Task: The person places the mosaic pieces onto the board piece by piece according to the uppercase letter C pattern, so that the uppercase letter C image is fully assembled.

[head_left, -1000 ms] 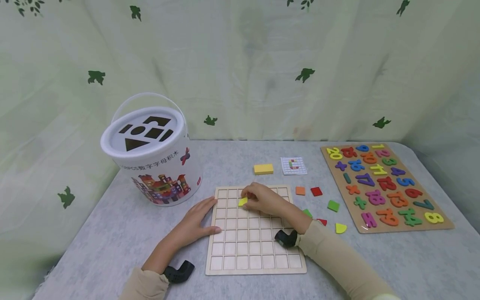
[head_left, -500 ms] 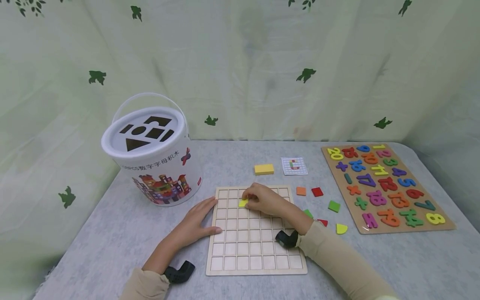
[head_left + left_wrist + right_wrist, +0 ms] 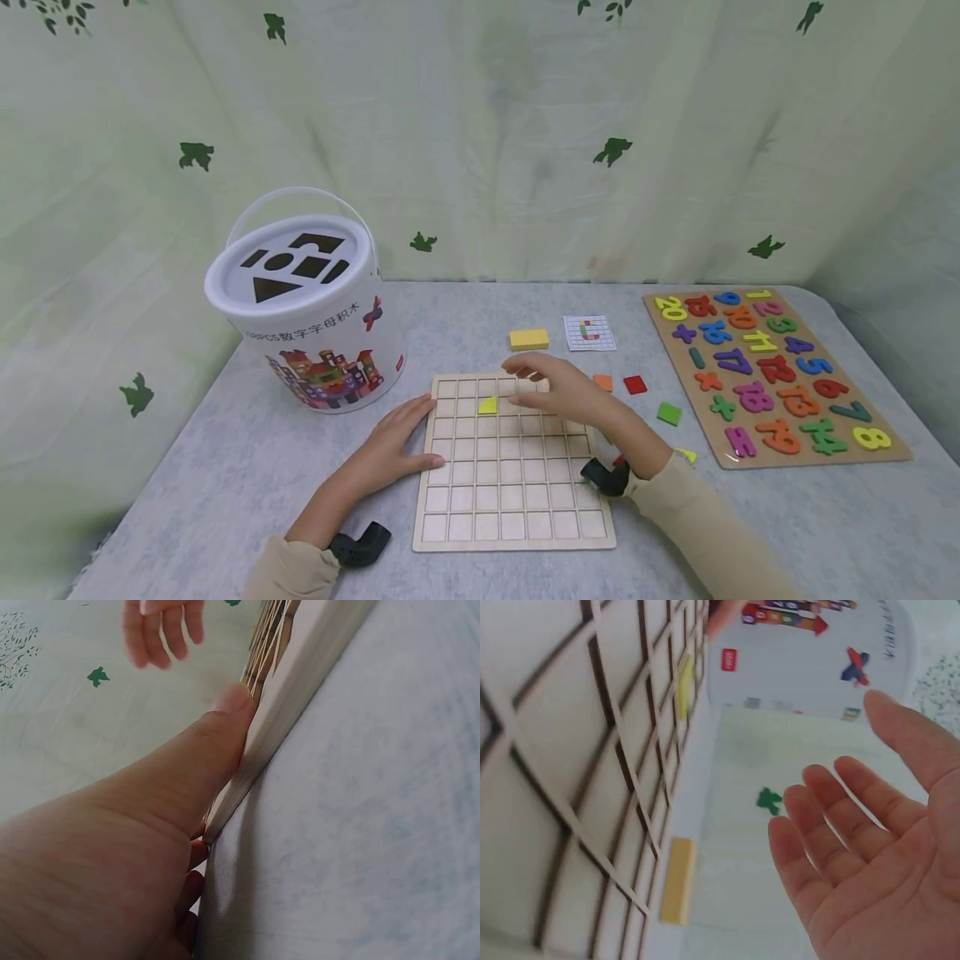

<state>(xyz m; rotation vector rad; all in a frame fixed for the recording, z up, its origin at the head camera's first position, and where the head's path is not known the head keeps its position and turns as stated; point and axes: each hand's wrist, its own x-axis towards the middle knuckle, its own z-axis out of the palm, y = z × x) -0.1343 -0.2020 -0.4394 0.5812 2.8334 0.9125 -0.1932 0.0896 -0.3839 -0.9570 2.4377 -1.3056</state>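
Observation:
A wooden grid board lies on the table in front of the person. One small yellow tile sits in a cell near its far side, and the same tile shows as a yellow sliver in the right wrist view. The left hand rests at the board's left edge, thumb over the rim and fingers stretched along the side. Over the far right part of the board hovers the right hand, its fingers spread and relaxed with nothing between them. The right wrist view shows its bare palm.
Right of the board lie an orange tile, a red tile and a green tile; the right arm partly covers others. Behind are a yellow block and a pattern card. A lidded bucket stands left, a number puzzle right.
The right hand has let go of the yellow tile and drawn back to the right with its fingers opened. The tile stays in its cell; the left hand has not moved.

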